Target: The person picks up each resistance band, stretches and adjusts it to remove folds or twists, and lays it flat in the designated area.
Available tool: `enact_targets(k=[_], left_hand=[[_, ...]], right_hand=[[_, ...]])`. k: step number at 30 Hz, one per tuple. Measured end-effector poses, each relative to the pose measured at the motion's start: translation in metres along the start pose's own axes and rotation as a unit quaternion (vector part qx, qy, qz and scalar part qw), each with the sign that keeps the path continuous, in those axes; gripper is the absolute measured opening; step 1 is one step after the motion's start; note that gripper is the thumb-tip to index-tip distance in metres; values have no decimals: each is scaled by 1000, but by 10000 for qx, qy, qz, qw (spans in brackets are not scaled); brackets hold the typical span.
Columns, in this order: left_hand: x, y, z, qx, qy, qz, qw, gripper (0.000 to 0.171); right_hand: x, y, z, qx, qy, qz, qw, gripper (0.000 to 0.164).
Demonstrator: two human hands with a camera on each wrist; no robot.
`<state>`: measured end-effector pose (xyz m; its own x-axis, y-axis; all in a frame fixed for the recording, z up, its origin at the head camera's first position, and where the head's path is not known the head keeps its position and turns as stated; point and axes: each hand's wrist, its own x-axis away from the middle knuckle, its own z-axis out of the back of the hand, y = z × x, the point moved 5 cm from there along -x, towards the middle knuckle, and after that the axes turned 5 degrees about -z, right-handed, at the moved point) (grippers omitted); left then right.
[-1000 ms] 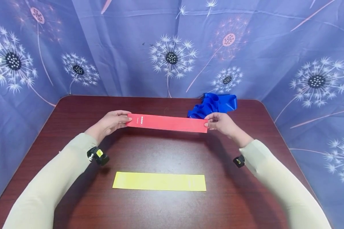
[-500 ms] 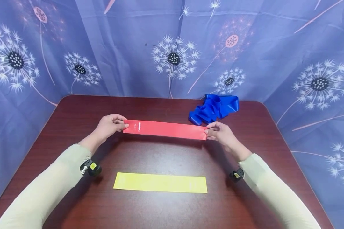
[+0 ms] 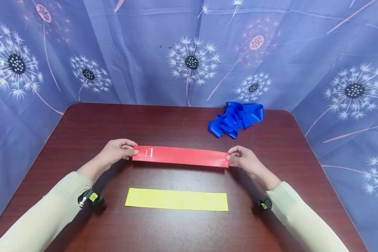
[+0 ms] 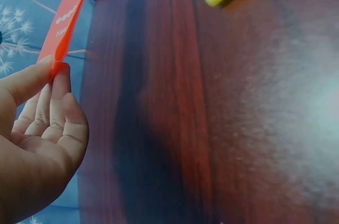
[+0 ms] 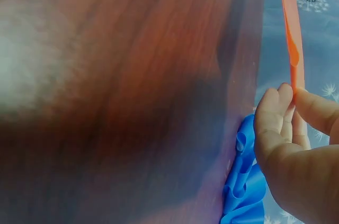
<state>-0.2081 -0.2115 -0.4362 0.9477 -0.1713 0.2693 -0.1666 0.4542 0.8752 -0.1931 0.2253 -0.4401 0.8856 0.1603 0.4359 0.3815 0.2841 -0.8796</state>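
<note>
A red resistance band with white dots and small lettering near its left end is stretched flat between both hands, just over the table. My left hand pinches its left end between thumb and fingers; the left wrist view shows the band folded as a loop at the pinch. The right end is pinched by my right hand, also seen in the right wrist view, where the hand grips the band's edge. Nearer the person, a yellow resistance band lies flat on the table.
A crumpled heap of blue band lies at the back right of the dark red wooden table. Behind and at both sides hangs a blue curtain printed with dandelions. Each wrist wears a small black camera.
Both hands have drawn the red band toward the person, away from the blue heap and closer to the yellow band. The yellow and blue bands have stayed in place.
</note>
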Motion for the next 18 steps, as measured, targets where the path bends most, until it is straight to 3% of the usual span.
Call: enact_targets(k=[8,18], left_hand=[[14,-8,0,-143,-81,87,9998,45],[23,-20,-7,-155,-288,75,9994,42]], right_hand=[[7,5,-5,570,5,90,9983,20],[15,13,-12,931,-90,-101,9956,21]])
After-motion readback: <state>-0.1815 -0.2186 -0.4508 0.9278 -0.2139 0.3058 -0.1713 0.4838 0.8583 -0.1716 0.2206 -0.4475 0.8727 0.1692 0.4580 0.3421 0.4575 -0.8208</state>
